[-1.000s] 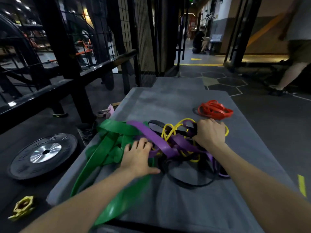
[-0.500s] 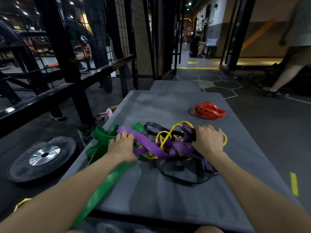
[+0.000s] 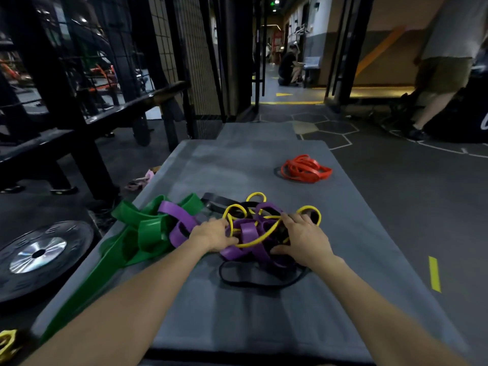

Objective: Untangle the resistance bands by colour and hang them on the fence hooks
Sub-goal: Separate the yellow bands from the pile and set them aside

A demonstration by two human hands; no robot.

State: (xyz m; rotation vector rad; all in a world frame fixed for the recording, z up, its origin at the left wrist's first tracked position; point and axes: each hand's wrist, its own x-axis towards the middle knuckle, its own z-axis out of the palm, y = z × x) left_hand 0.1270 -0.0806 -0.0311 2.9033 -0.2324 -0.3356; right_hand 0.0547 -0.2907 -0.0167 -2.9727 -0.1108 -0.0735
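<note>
A tangle of resistance bands lies on a grey mat [image 3: 264, 313]. Wide green bands [image 3: 148, 228] spill off the mat's left edge. Purple bands [image 3: 248, 233], thin yellow bands [image 3: 264, 235] and black bands [image 3: 258, 282] are knotted together in the middle. My left hand [image 3: 214, 233] grips the tangle's left side, fingers among purple and yellow loops. My right hand [image 3: 303, 236] presses on the tangle's right side, fingers curled into it. A separate pile of red bands [image 3: 305, 169] lies farther back on the right. The wire fence [image 3: 195, 62] stands at the back left.
A black weight plate [image 3: 39, 254] lies on the floor to the left, with a yellow collar [image 3: 6, 342] near the bottom corner. Black rack beams [image 3: 79, 122] run along the left. A person [image 3: 446, 64] walks at the right; another crouches far down the corridor [image 3: 289, 66].
My left hand has moved right, off the green bands and onto the purple-yellow knot. The green bands now lie apart at the left. My right hand has stayed on the tangle.
</note>
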